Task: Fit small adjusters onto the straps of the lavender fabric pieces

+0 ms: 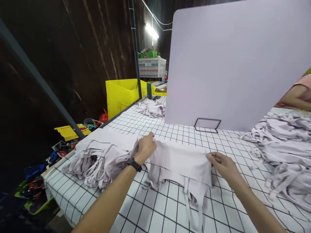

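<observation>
A pale lilac strappy garment (pixel 182 161) is stretched between my two hands above the grid-patterned table, its straps hanging toward me. My left hand (pixel 146 145), with a black band on the wrist, is closed on the garment's upper left edge. My right hand (pixel 220 161) pinches its upper right corner between thumb and finger. Directly left of my left hand lies a layered stack of similar garments (pixel 102 158), straps toward the near edge.
A large lilac board (pixel 225 64) stands on a black wire foot across the table (pixel 155 207). More garments (pixel 289 149) pile up at right, and a small heap (pixel 152 107) lies farther back. A yellow bin (pixel 121 97) stands beyond the left edge. A person's arm (pixel 295 97) shows at right.
</observation>
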Motion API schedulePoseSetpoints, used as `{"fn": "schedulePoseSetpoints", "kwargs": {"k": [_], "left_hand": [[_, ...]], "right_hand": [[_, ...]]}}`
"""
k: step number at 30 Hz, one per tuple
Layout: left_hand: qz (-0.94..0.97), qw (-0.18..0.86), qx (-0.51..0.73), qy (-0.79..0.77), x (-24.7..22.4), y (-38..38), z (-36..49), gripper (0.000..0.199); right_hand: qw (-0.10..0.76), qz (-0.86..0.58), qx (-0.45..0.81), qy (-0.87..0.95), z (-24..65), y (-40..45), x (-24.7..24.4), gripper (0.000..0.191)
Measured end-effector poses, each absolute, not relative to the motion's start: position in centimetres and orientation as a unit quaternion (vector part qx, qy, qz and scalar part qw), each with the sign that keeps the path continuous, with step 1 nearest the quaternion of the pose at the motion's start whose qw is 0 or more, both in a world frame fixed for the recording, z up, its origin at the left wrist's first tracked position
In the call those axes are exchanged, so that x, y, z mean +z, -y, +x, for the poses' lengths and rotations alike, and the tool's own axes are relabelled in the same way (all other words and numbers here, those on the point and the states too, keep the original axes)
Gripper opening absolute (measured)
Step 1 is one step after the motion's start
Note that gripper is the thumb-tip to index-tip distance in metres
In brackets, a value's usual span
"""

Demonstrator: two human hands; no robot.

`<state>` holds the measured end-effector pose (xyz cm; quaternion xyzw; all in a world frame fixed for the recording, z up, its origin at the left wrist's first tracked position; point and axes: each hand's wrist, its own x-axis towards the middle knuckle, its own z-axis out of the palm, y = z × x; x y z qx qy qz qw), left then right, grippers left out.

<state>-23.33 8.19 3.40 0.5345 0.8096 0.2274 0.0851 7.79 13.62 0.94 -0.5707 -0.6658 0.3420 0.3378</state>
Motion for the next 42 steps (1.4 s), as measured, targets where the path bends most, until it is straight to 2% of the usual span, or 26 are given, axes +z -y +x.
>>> {"fn": "schedulePoseSetpoints", "kwargs": {"k": [4, 12, 14, 16, 20, 23, 26, 29, 34, 37, 40, 42], "left_hand": [[0.526, 0.082, 0.188, -0.826, 1.6, -12.3, -23.3, 0.036], [0.554, 0.052, 0.134, -0.82, 1.2, -13.0, -21.4, 0.037], [0.571, 0.018, 0.146, -0.808, 1.2, -12.3, -20.9, 0.04], [0.605, -0.067, 0.18, -0.773, 0.7, -11.8, -20.6, 0.036], [0.696, -0.101, 0.293, -0.648, -0.9, -11.1, -18.4, 0.028], [0.742, -0.077, 0.353, -0.564, -1.4, -9.8, -14.5, 0.027], [0.78, 0.006, 0.362, -0.51, -1.2, -8.2, -9.8, 0.027], [0.802, 0.121, 0.348, -0.471, -0.6, -6.9, -5.5, 0.026], [0.802, 0.262, 0.318, -0.432, 0.2, -6.2, -0.4, 0.034], [0.804, 0.273, 0.274, -0.452, 0.3, -6.1, 1.7, 0.035], [0.834, 0.242, 0.203, -0.453, 0.2, -6.0, 3.3, 0.03], [0.858, 0.203, 0.144, -0.45, 0.0, -6.0, 4.1, 0.024]], "right_hand": [[0.326, -0.603, 0.283, 0.67, 6.4, -17.7, -0.5, 0.021], [0.322, -0.622, 0.215, 0.681, 6.0, -18.5, -2.4, 0.01], [0.327, -0.617, 0.195, 0.689, 7.3, -17.8, -2.3, 0.012], [0.334, -0.629, 0.155, 0.685, 9.8, -17.2, -2.0, 0.015], [0.362, -0.714, 0.039, 0.598, 17.7, -16.2, -0.8, 0.016], [0.369, -0.765, -0.009, 0.528, 23.3, -15.8, 0.0, 0.019], [0.358, -0.765, 0.009, 0.536, 26.1, -15.0, 0.3, 0.013], [0.353, -0.732, 0.042, 0.582, 25.8, -13.1, 0.7, 0.007], [0.32, -0.627, 0.157, 0.693, 22.5, -7.2, 0.9, 0.017], [0.302, -0.606, 0.199, 0.708, 22.6, -4.3, 0.6, 0.026], [0.305, -0.653, 0.169, 0.673, 24.8, -3.5, -0.3, 0.036], [0.295, -0.672, 0.143, 0.664, 26.2, -4.3, -0.9, 0.036]]}}
